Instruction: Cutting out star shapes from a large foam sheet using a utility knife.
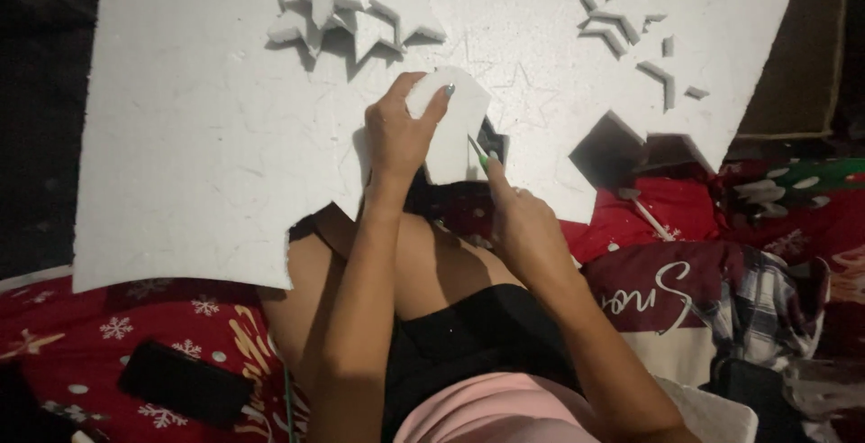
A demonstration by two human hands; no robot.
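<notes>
A large white foam sheet (pixel 198 137) lies across my lap and a red blanket. My left hand (pixel 396 132) grips a partly cut piece of white foam (pixel 455 132) at the sheet's near edge. My right hand (pixel 523 222) holds a small cutter blade (pixel 478 150) whose tip touches that piece's right side, next to a dark cut-out gap. A pile of cut foam stars (pixel 351 6) rests on the sheet at the top centre. Faint star outlines are scored into the foam to the right of the piece.
Foam offcuts (pixel 631 37) are scattered at the sheet's upper right, near a notch cut out of its edge (pixel 622 150). A black phone (pixel 185 382) lies on the red snowflake blanket (pixel 108 335) at lower left. Plaid cloth and printed fabric (pixel 748 290) are bunched at right.
</notes>
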